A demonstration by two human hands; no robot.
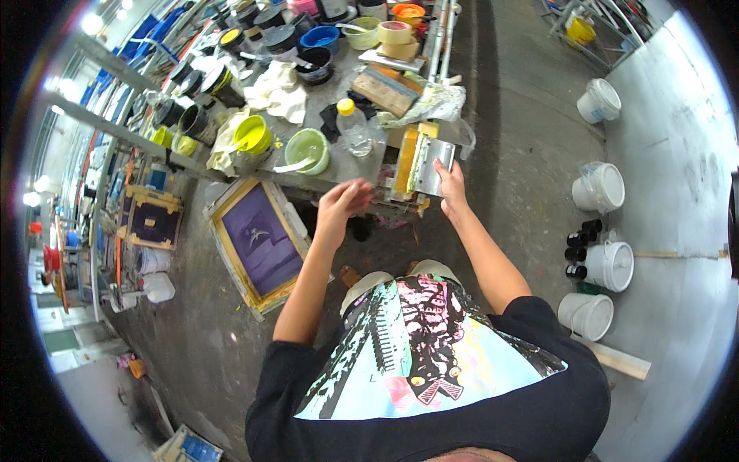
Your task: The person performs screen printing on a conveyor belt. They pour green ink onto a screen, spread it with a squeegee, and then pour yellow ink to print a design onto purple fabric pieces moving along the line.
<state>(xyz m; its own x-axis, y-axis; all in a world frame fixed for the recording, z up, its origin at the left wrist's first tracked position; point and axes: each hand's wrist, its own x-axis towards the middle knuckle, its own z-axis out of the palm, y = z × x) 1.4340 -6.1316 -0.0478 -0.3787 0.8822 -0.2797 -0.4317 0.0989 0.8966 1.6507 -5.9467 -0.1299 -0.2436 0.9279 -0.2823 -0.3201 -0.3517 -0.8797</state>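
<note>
This is a screen-printing workshop; tubs of colour (254, 135) crowd the bench (362, 165); a framed screen (262, 239) sits nearby.

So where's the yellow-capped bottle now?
In the head view, the clear yellow-capped bottle stands on the table, right of the pale green tub, beyond the left hand.

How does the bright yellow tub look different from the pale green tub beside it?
The yellow tub is vivid, while the green tub is pale. The yellow tub looks smaller than the green tub. The green tub is closer to the left hand than the yellow tub. Both are round and open-topped.
</note>
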